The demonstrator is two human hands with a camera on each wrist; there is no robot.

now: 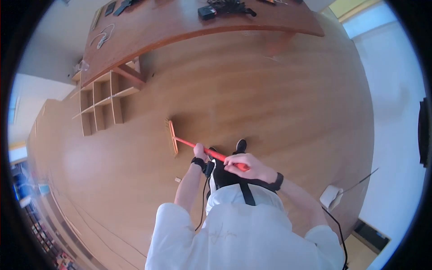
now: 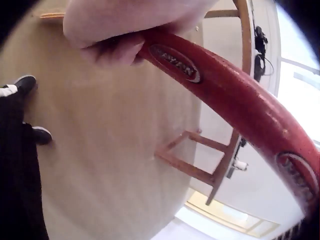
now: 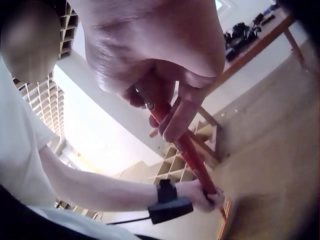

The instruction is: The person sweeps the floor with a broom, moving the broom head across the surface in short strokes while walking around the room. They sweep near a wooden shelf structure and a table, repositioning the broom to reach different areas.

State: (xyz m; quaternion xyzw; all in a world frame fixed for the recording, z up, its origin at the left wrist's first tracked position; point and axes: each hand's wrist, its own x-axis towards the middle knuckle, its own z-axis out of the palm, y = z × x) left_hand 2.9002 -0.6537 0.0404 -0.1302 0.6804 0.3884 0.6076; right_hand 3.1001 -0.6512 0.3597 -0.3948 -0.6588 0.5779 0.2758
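A broom with a red handle (image 1: pixel 215 154) slants across in front of the body in the head view. Its orange head (image 1: pixel 173 137) with bristles meets the wooden floor ahead and to the left. My left hand (image 1: pixel 199 151) grips the lower part of the handle, fingers wrapped round it. Near the top end, my right hand (image 1: pixel 252 166) holds the handle. Oval labels mark the red handle (image 2: pixel 235 100) in the left wrist view. The right wrist view shows the fingers (image 3: pixel 182 112) curled round it, with the left hand (image 3: pixel 200 195) farther down.
A brown table (image 1: pixel 180 29) stands ahead, bearing a black box with cables (image 1: pixel 208 12). Beside its left leg is a wooden cubby shelf (image 1: pixel 102 96). A small pale piece (image 1: pixel 177 179) lies on the floor. At right sits a white object (image 1: pixel 330 196) beside a thin dark rod.
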